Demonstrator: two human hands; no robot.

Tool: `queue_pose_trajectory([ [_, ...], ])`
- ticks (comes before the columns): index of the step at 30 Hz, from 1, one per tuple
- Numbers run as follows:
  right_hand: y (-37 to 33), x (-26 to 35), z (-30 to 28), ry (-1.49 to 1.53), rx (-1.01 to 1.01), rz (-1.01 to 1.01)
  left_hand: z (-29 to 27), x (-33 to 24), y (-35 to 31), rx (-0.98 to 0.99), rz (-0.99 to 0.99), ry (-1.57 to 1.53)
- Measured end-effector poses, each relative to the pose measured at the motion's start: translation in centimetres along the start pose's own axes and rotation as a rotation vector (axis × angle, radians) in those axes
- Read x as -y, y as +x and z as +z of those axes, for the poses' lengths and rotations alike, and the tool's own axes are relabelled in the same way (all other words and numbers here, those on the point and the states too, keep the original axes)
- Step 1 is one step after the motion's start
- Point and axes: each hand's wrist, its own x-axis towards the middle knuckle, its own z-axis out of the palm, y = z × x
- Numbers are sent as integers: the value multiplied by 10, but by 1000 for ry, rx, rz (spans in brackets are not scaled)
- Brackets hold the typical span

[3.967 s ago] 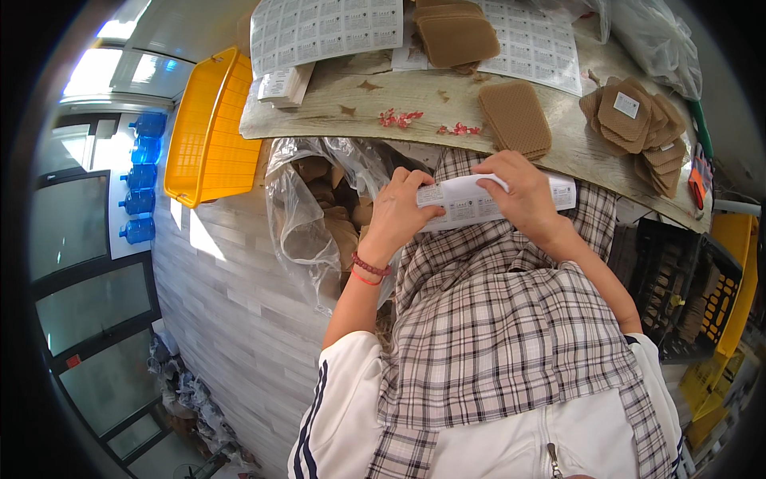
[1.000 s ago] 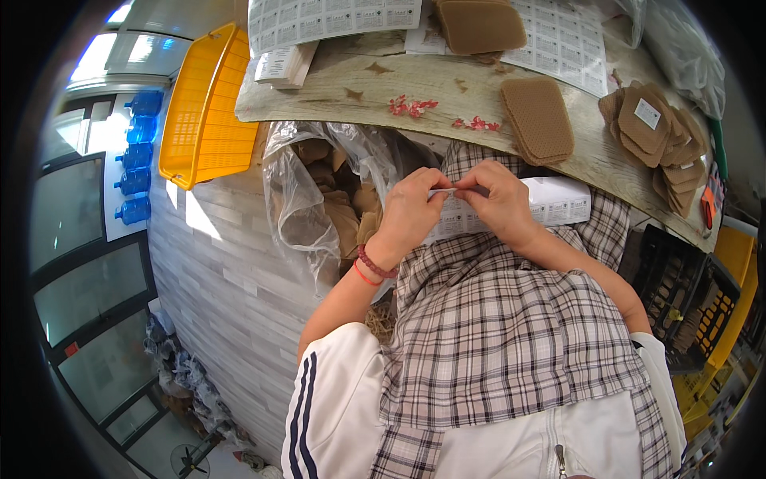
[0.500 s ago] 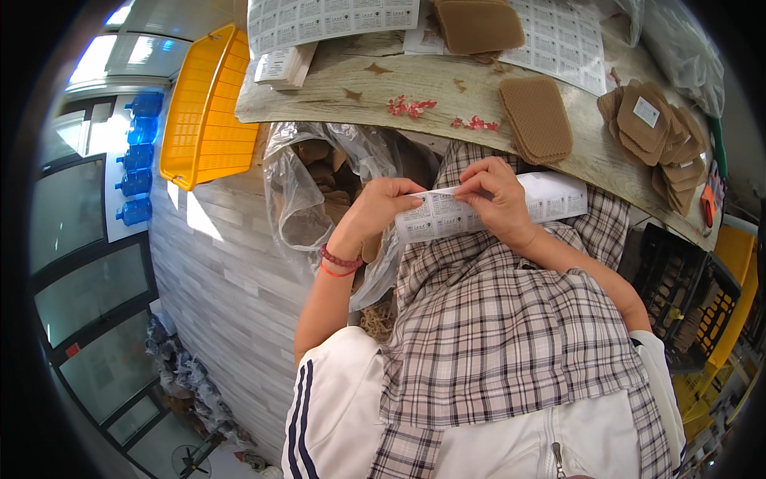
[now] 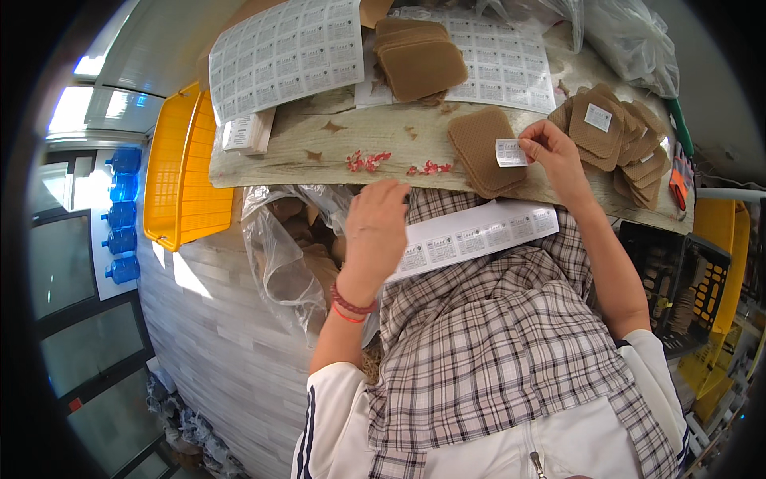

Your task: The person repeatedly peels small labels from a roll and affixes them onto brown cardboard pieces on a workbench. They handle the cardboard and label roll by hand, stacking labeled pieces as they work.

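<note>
My right hand pinches a small white printed label between thumb and finger. The label is over the right side of a stack of brown honeycomb-textured pads at the table's near edge; whether it touches cannot be told. A white strip of labels lies across my lap. Over the strip's left end is my left hand, back upward, fingertips hidden near the table edge; whether it holds the strip cannot be told. A fanned pile of pads, one bearing a white label, lies to the right.
Label sheets and another pad stack lie at the table's back, above a white box-like bundle. A clear plastic bag of brown pieces stands below. Yellow crate left, black crate right, orange-handled tool at right edge.
My right hand has moved up from the strip to the pad stack with a single label. The left hand no longer pinches the strip's top edge in view. The whole view has shifted.
</note>
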Motion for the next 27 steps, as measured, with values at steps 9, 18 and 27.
queue_pose_trajectory([
  [9,60,-6,-1,-305,193,24,58,-52,38,99,312,45],
  [18,68,-10,3,-328,215,76,61,-50,42,130,302,-28],
  [27,68,-11,7,-369,170,76,59,-51,44,140,292,-47],
])
